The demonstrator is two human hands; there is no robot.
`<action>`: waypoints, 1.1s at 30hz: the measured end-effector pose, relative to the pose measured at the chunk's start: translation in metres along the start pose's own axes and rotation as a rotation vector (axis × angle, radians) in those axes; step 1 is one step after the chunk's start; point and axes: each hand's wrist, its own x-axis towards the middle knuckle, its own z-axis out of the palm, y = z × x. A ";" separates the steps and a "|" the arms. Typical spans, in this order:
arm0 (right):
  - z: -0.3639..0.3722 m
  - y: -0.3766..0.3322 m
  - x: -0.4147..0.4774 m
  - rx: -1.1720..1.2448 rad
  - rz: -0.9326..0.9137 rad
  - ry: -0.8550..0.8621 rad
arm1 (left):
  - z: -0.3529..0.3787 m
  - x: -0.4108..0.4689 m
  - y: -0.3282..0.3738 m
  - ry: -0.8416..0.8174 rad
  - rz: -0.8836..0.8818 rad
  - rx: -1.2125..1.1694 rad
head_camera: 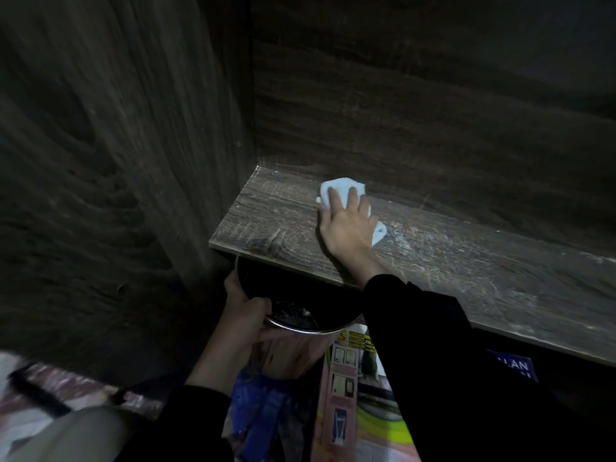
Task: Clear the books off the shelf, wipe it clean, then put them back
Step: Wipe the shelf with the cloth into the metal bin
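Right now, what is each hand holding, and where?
Left hand grips the metal bin by its rim; right hand presses flat on the white cloth.

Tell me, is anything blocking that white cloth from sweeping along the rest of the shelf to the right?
Nothing visible does. The right hand presses the white cloth flat on the shelf, and the dusty board to its right lies bare as far as the picture shows. The left hand holds a metal bin below the front edge, off the surface.
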 end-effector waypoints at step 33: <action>-0.007 -0.015 -0.089 -0.045 -0.372 -0.106 | 0.007 -0.012 -0.008 0.043 0.055 -0.053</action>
